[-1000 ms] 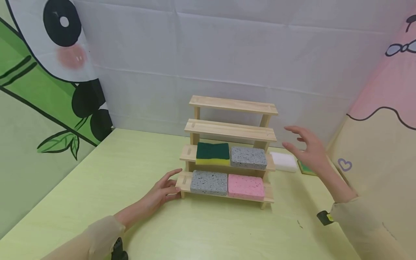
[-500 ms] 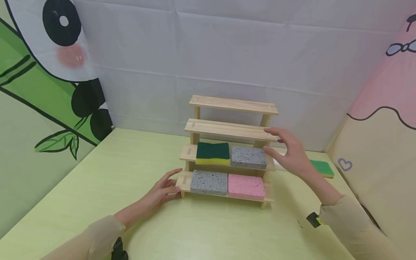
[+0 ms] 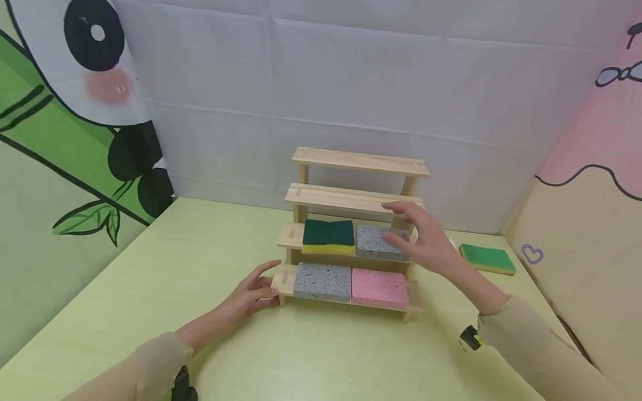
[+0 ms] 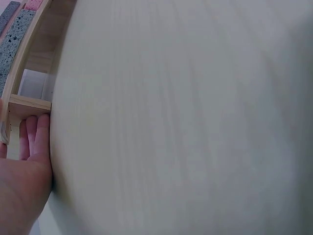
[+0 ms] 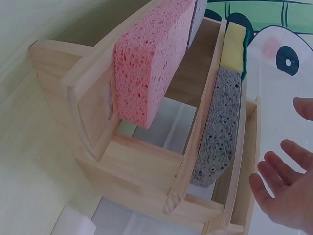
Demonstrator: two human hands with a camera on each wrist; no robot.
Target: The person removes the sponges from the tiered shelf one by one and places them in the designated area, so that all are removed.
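Note:
A four-tier wooden shelf rack (image 3: 358, 160) stands on the table. My left hand (image 3: 239, 302) touches the left end of its bottom shelf; in the left wrist view its straight fingers (image 4: 41, 137) lie against the wooden leg. Thumb and fingers spread, my right hand (image 3: 428, 240) hovers holding nothing by the right end of the second shelf up. It partly covers a speckled grey sponge (image 3: 373, 239) there. Beside that lies a yellow sponge with a dark green scouring top (image 3: 328, 231). On the bottom shelf are another grey sponge (image 3: 322, 281) and a pink sponge (image 3: 379, 287).
A green-topped sponge (image 3: 486, 259) lies on the table (image 3: 311, 356) right of the rack. A white block (image 5: 74, 223) shows beside it in the right wrist view, mostly hidden by my right hand in the head view. A pale wall cloth (image 3: 351, 72) hangs close behind the rack.
My right hand has moved left, from beside the rack to over the grey sponge's right end, uncovering the green-topped sponge and covering the white block. My left hand has stayed put.

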